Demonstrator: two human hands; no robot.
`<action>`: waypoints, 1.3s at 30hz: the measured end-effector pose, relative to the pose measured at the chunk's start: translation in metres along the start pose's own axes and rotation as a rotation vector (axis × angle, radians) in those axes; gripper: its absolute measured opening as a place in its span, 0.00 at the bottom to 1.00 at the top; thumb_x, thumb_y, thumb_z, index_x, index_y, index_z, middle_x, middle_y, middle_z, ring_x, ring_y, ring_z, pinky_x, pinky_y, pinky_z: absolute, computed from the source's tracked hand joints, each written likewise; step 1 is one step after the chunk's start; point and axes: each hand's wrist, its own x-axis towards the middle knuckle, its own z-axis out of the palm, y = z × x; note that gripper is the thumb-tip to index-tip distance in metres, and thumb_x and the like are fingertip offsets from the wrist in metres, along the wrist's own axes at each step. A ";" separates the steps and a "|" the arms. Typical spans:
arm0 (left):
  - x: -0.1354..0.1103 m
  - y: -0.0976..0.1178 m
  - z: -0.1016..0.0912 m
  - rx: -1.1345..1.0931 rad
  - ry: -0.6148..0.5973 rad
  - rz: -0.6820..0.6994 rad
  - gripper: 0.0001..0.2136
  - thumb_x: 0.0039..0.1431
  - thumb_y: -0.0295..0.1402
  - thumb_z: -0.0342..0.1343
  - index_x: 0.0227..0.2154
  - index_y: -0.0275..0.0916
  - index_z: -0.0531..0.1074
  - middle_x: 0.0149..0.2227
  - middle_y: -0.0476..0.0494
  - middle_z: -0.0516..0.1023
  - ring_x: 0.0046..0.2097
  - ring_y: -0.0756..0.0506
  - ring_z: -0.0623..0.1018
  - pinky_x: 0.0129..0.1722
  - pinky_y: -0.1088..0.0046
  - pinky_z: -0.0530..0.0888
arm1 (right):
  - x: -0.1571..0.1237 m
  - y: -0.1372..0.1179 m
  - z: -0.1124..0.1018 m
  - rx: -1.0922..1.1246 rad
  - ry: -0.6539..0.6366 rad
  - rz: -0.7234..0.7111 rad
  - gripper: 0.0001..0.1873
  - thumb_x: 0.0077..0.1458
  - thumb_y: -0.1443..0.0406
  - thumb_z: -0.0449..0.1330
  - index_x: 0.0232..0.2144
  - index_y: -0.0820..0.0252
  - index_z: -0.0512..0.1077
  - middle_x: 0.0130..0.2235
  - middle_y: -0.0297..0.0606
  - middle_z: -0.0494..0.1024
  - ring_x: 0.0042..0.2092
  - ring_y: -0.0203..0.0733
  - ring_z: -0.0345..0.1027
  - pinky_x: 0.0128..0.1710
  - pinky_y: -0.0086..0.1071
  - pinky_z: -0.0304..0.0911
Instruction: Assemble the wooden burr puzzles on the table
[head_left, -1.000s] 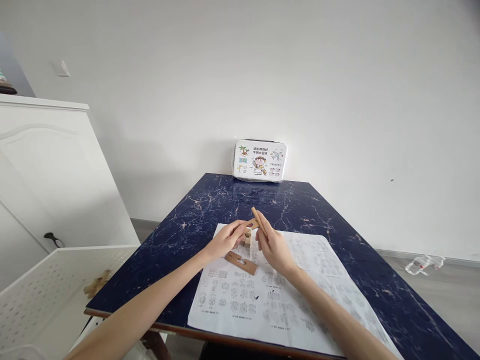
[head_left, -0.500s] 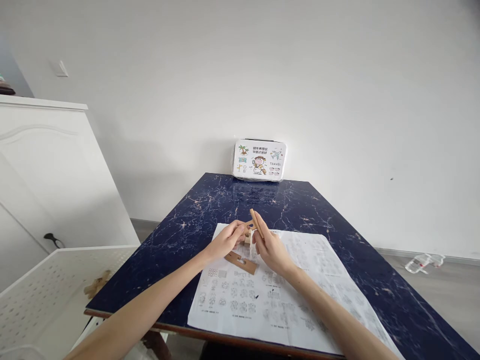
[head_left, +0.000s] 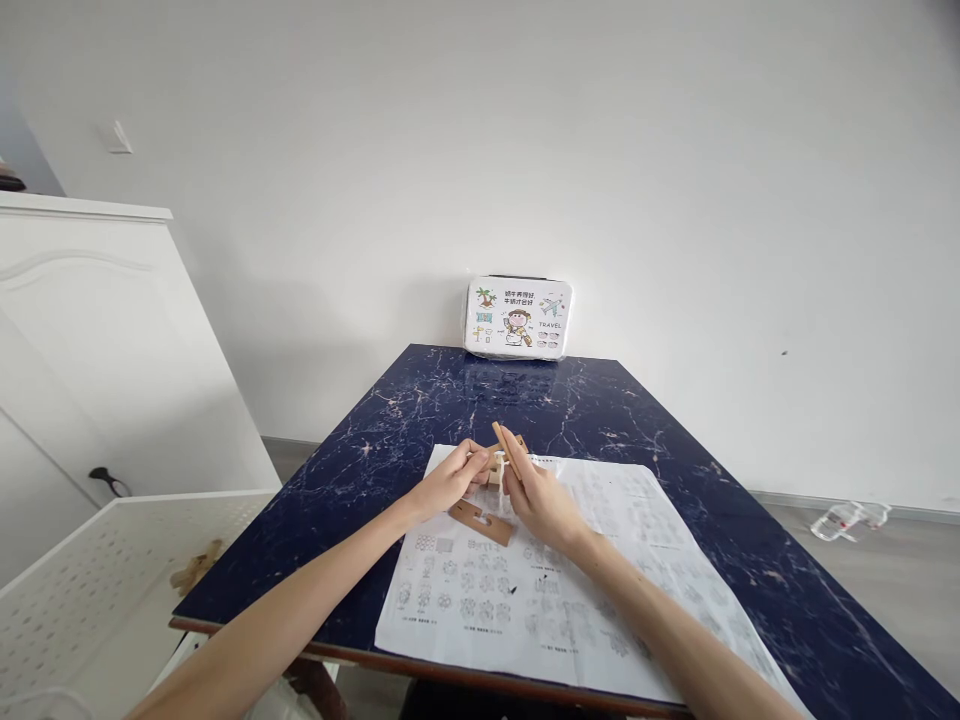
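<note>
Over a printed instruction sheet (head_left: 555,600) on a dark blue marble table (head_left: 420,400), both my hands meet around small wooden puzzle pieces. My left hand (head_left: 448,482) pinches one wooden piece (head_left: 491,464) from the left. My right hand (head_left: 538,497) grips a flat wooden stick (head_left: 502,443) that points up and away, pressed against the left hand's piece. A pale wooden block (head_left: 496,477) stands on the sheet just under the hands. Another flat notched wooden piece (head_left: 481,522) lies on the paper below my left hand.
A white illustrated case (head_left: 518,318) leans against the wall at the table's far edge. A white perforated tray (head_left: 97,580) and a white cabinet (head_left: 82,330) stand to the left. A clear plastic bottle (head_left: 847,520) lies on the floor at right.
My right hand has moved slightly left and down, bringing the stick closer against the left hand's piece. The stick's tip sits lower than before.
</note>
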 end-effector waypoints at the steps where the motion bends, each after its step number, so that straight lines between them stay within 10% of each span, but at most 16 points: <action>1: 0.000 0.000 0.001 -0.005 0.001 0.004 0.21 0.67 0.56 0.50 0.36 0.42 0.57 0.28 0.55 0.58 0.27 0.51 0.57 0.27 0.73 0.57 | 0.000 0.000 0.001 0.000 0.000 -0.002 0.33 0.69 0.65 0.42 0.74 0.54 0.42 0.36 0.42 0.80 0.27 0.41 0.70 0.27 0.31 0.65; 16: 0.000 0.002 0.011 -0.092 0.000 0.010 0.23 0.65 0.59 0.50 0.37 0.42 0.56 0.27 0.57 0.57 0.24 0.53 0.57 0.25 0.73 0.53 | -0.001 -0.011 0.009 0.029 -0.010 -0.024 0.34 0.69 0.66 0.43 0.73 0.52 0.43 0.41 0.44 0.82 0.29 0.42 0.72 0.29 0.32 0.66; 27: 0.003 0.005 0.000 -0.340 0.134 0.034 0.22 0.63 0.53 0.58 0.33 0.42 0.56 0.26 0.58 0.55 0.23 0.55 0.53 0.23 0.76 0.51 | 0.000 -0.014 0.001 0.153 0.230 0.071 0.30 0.65 0.62 0.52 0.67 0.57 0.52 0.43 0.40 0.77 0.25 0.35 0.69 0.26 0.32 0.66; 39: 0.002 0.006 0.000 -0.387 0.209 0.022 0.22 0.62 0.52 0.60 0.32 0.39 0.61 0.26 0.56 0.56 0.23 0.56 0.56 0.22 0.79 0.54 | -0.002 -0.016 0.006 -0.005 0.071 0.023 0.17 0.66 0.62 0.51 0.56 0.55 0.60 0.40 0.35 0.80 0.27 0.37 0.73 0.28 0.31 0.62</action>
